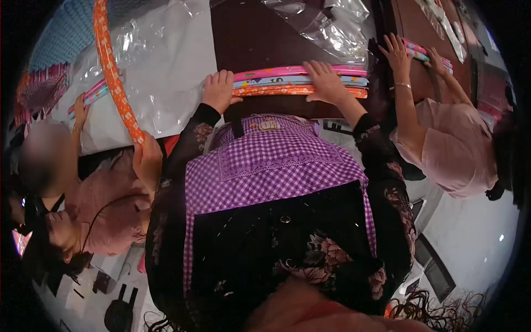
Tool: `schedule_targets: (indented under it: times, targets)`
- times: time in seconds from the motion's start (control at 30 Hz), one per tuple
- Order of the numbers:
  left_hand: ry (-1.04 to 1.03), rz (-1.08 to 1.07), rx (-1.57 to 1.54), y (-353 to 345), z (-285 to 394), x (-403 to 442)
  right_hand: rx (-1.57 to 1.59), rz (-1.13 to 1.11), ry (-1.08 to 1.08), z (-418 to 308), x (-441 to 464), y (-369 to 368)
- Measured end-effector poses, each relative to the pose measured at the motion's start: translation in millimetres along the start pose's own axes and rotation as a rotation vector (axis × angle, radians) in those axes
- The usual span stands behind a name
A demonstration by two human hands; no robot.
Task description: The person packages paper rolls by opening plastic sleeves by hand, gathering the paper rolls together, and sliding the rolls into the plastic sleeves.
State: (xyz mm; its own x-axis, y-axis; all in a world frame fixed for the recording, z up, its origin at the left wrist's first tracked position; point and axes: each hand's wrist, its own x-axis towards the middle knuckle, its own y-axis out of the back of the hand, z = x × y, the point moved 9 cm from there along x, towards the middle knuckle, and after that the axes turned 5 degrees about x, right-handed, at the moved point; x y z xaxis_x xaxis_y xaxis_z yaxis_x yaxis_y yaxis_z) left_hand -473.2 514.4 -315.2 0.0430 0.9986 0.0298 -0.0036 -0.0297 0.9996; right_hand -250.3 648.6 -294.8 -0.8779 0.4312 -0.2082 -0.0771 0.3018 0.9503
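Several long folded or rolled strips lie stacked together at the near edge of the dark table: a pink one, a light blue one and an orange one. At their left end rests my left hand, its fingers over the end and its thumb apart. My right hand lies on the right part of the stack, with fingers spread. Neither hand is wrapped round a strip.
Clear plastic lies on the dark table. To the left, a co-worker's hand holds a long orange strip upright. On the right, another co-worker's hands touch pink and blue strips.
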Motion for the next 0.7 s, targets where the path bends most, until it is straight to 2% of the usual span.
schedule_targets:
  times: [0.1, 0.17, 0.23, 0.3, 0.37, 0.63, 0.7]
  targets:
    - [-0.003, -0.068, -0.058, -9, -2, 3, -0.080, -0.039, 0.006, 17, -16, -6]
    - [0.016, -0.150, -0.023, -14, -3, 8, 0.010, -0.011, 0.008, 16, -19, -7]
    - [-0.119, 0.003, 0.017, -5, 4, 12, 0.053, 0.008, -0.008, 20, -19, -11]
    - [-0.112, -0.031, 0.058, -8, 5, 12, 0.072, 0.066, 0.004, 18, -22, -9]
    - [-0.204, 0.030, 0.080, -7, 14, 12, 0.039, 0.109, -0.005, 18, -30, -14]
    - [-0.311, 0.013, 0.027, -7, 44, 42, -0.006, 0.202, -0.041, 21, -47, -19]
    - [-0.359, -0.090, -0.009, -12, 51, 51, -0.012, 0.161, -0.105, 26, -44, -21]
